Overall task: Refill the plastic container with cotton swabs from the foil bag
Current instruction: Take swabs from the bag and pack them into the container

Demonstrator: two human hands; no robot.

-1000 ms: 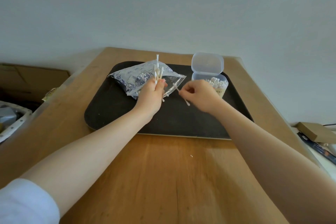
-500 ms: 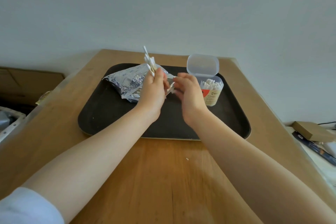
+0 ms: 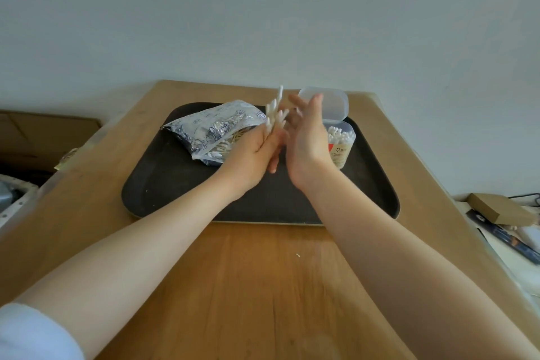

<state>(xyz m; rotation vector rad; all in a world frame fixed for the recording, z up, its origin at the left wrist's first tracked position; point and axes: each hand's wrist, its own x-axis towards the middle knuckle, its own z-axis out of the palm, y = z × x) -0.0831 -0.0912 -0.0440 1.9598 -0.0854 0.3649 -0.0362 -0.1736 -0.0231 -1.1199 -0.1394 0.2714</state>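
A silver foil bag (image 3: 213, 128) with blue print lies open on the dark tray (image 3: 181, 184), with swabs showing at its mouth. To its right stands the clear plastic container (image 3: 340, 146), lid flipped up behind it, part full of white swabs. My left hand (image 3: 254, 149) grips a bunch of cotton swabs (image 3: 274, 114) that stick upward. My right hand (image 3: 306, 131) is held flat, fingers straight, its palm against the bunch, in front of the container.
The tray rests on a wooden table (image 3: 248, 286) against a pale wall. A small white scrap (image 3: 298, 255) lies on the wood. A cardboard box (image 3: 496, 209) and papers sit off the table's right edge, a brown box at far left.
My right hand let go of the single swab it pinched, opened flat and rose beside the bunch. The left hand tilted the bunch slightly right.
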